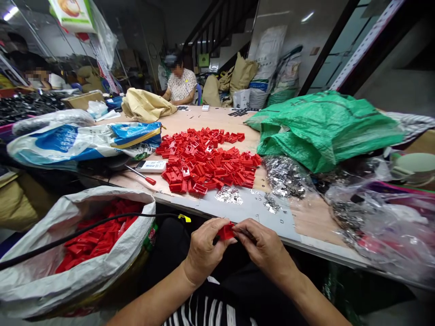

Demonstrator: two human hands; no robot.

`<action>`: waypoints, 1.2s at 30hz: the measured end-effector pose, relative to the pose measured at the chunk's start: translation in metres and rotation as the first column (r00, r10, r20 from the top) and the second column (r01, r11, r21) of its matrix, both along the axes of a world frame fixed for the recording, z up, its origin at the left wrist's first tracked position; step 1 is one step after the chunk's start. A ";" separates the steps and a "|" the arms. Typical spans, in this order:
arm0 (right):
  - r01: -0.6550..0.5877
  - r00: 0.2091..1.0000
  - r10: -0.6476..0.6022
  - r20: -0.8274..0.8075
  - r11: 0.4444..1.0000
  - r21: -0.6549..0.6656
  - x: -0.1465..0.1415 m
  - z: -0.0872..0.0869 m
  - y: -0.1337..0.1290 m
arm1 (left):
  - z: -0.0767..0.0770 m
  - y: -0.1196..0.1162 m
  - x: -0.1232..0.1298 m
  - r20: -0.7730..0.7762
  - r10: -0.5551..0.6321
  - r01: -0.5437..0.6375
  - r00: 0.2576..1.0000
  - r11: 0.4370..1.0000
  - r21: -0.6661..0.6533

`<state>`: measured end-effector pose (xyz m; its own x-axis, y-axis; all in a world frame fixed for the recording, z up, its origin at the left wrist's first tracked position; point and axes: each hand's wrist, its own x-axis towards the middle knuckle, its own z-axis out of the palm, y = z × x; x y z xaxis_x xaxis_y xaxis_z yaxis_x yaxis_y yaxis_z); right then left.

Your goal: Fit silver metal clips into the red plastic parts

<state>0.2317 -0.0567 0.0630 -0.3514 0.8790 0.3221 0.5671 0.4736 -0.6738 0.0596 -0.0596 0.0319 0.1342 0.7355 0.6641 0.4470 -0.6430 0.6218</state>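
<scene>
My left hand (204,249) and my right hand (261,246) meet just below the table's front edge, both pinching one small red plastic part (226,232) between the fingertips. A big pile of the same red plastic parts (204,160) lies on the wooden table (306,217) right ahead. Small shiny metal pieces (229,195) are scattered between that pile and my hands.
A white sack (41,276) with red parts in it stands at my lower left, a black cable across it. A red-handled screwdriver (141,174), a green sack (322,131), clear bags of metal pieces (374,213) and blue-white bags (78,140) crowd the table. A person sits at the far end.
</scene>
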 end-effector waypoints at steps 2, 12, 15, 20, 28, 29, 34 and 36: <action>-0.016 1.000 0.016 0.000 1.000 0.004 -0.001 0.001 -0.001 | 0.000 -0.001 -0.001 0.006 0.002 -0.002 1.000 1.000 -0.003; -0.058 0.998 0.056 -0.022 0.995 -0.085 0.000 0.007 0.000 | 0.002 -0.004 0.002 0.048 -0.038 0.040 0.998 0.999 -0.028; -0.073 0.987 0.044 -0.154 0.980 -0.184 0.003 0.010 -0.002 | 0.002 -0.005 0.001 0.078 -0.027 0.030 0.997 0.999 -0.039; 0.053 0.941 -0.157 -0.298 0.943 -0.328 0.008 0.007 -0.005 | 0.003 -0.007 -0.001 0.097 -0.035 0.040 0.995 0.998 -0.057; -0.051 0.896 -0.163 -0.412 0.886 -0.461 -0.003 0.003 -0.013 | 0.013 -0.016 -0.004 0.084 -0.106 0.105 0.991 0.994 0.006; -0.066 0.891 -0.162 -0.424 0.878 -0.474 -0.003 0.003 -0.014 | 0.014 -0.018 -0.004 0.082 -0.108 0.107 0.991 0.994 0.005; -0.187 0.865 -0.102 -0.491 0.842 -0.505 -0.003 -0.011 -0.019 | 0.015 -0.026 -0.001 0.035 -0.141 0.140 0.989 0.990 0.027; -0.253 0.838 -0.095 -0.537 0.804 -0.538 -0.003 -0.020 -0.022 | 0.012 -0.030 0.000 0.008 -0.160 0.159 0.987 0.986 0.039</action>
